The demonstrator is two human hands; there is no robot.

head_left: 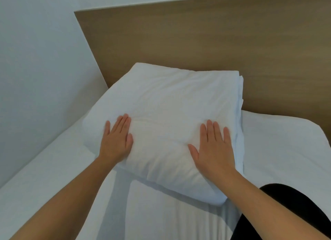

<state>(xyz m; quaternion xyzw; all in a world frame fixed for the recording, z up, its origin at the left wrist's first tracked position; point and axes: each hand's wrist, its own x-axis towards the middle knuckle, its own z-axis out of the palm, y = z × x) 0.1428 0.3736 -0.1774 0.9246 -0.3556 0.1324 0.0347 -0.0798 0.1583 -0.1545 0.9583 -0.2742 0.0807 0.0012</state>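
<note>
Your pillow lies at the far end of the bed, its far edge against the wooden headboard, turned a little so that one corner points near. It looks plump, soft and light, and the white case creases and dents under pressure. Expect it to sag and fold if you lift it by one point. Take it by its left and right sides, or by the near corners, with a full handful of filling rather than the loose cloth layered along its right edge. Your left hand and right hand press flat on its near half, well apart, fingers straight and together, gripping nothing. A pale wall stands to the left, and dark clothing shows at the near right.
</note>
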